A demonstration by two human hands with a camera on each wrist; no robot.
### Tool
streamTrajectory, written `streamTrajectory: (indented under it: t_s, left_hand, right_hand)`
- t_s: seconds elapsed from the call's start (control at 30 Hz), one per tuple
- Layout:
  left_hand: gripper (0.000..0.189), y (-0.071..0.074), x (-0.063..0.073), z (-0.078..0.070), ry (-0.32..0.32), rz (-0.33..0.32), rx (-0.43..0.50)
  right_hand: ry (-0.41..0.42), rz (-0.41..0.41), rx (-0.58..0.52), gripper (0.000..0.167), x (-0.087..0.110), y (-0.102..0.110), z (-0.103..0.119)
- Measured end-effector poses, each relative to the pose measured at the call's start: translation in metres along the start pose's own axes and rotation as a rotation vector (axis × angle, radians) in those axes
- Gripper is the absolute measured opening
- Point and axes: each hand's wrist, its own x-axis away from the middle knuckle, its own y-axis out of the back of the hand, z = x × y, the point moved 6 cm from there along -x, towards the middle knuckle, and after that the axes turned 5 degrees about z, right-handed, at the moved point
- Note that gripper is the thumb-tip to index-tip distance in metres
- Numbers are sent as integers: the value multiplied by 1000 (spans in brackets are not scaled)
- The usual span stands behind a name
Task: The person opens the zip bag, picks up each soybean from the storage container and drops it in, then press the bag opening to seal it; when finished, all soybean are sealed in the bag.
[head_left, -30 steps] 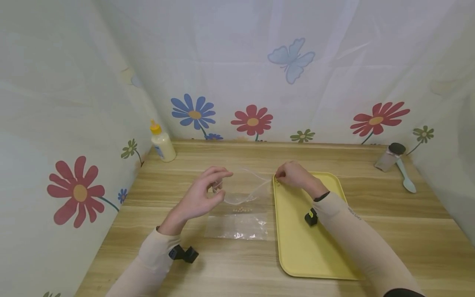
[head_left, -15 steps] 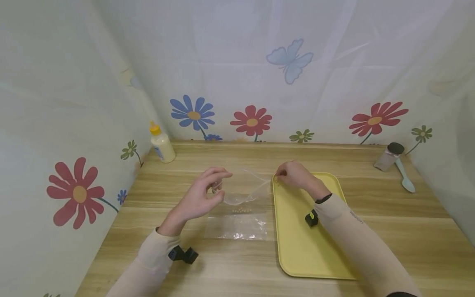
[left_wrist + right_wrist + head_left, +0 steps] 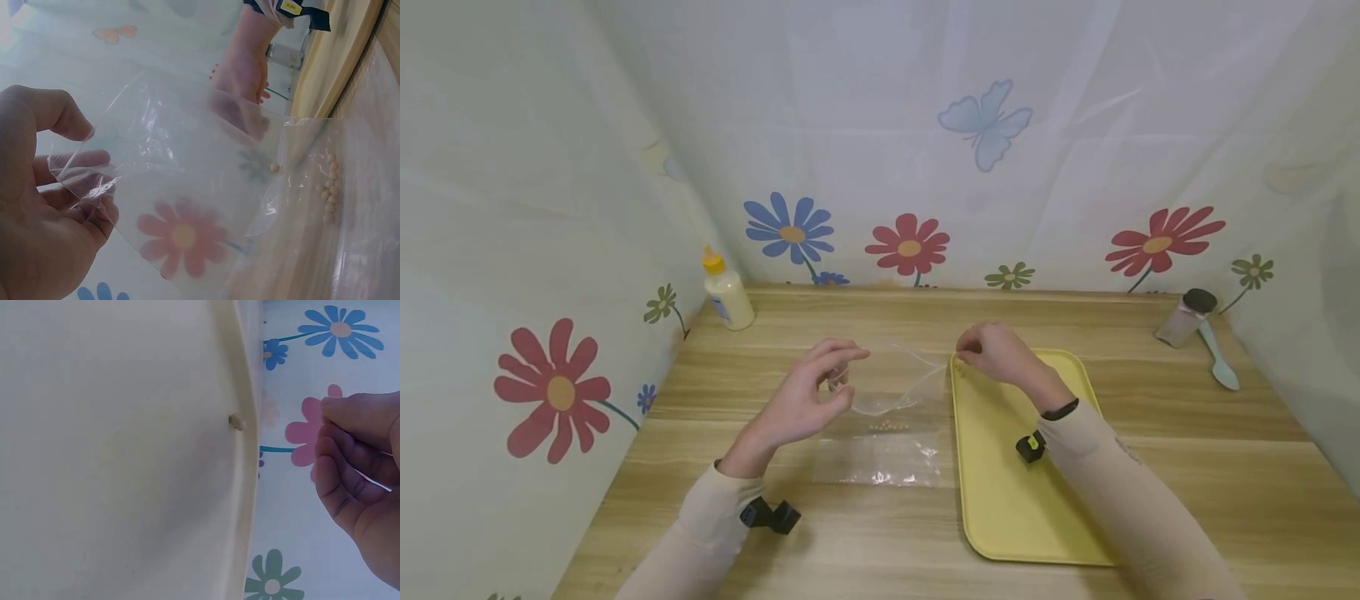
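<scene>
My left hand [image 3: 805, 396] grips one side of a clear zip-top plastic bag [image 3: 887, 462], whose mouth gapes toward the back. Its thumb and curled fingers are around the film in the left wrist view. Small round beige beans [image 3: 331, 190], soybean-like, are gathered low in the bag; a single bean [image 3: 274, 167] sits apart. At the back left corner of a yellow tray [image 3: 1015, 500], my right hand [image 3: 996, 354] has thumb and fingertips together. Anything between those fingertips is hidden. Right by the tray's rim lie a few more beans [image 3: 236, 422], beneath this hand.
A squeeze bottle [image 3: 730, 300] with a yellow cap stands at the back left. To the back right are a clear jar [image 3: 1183, 321] with a dark lid and a pale blue spoon [image 3: 1223, 371]. A flowered curtain [image 3: 880, 150] borders the wooden table [image 3: 880, 550].
My right hand has lifted very slightly, with its wrist shifted a little to the right. The left hand and the bag look the same.
</scene>
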Motion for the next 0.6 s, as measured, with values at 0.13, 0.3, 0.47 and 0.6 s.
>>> streamTrajectory:
  t_s: [0.13,0.3,0.47,0.6]
  left_hand:
    - [50,0,0,0,-3,1,3]
    - [49,0,0,1,-8,1,9]
    - [49,0,0,1,-10,-1,11]
    - [50,0,0,1,-7,0,10]
  right_hand:
    - [22,-35,-16,11,4,6,7]
    - [42,-64,-36,11,9,15,17]
    - [70,-88,-38,12,13,21,27]
    - [89,-105,-33,13,16,26,35]
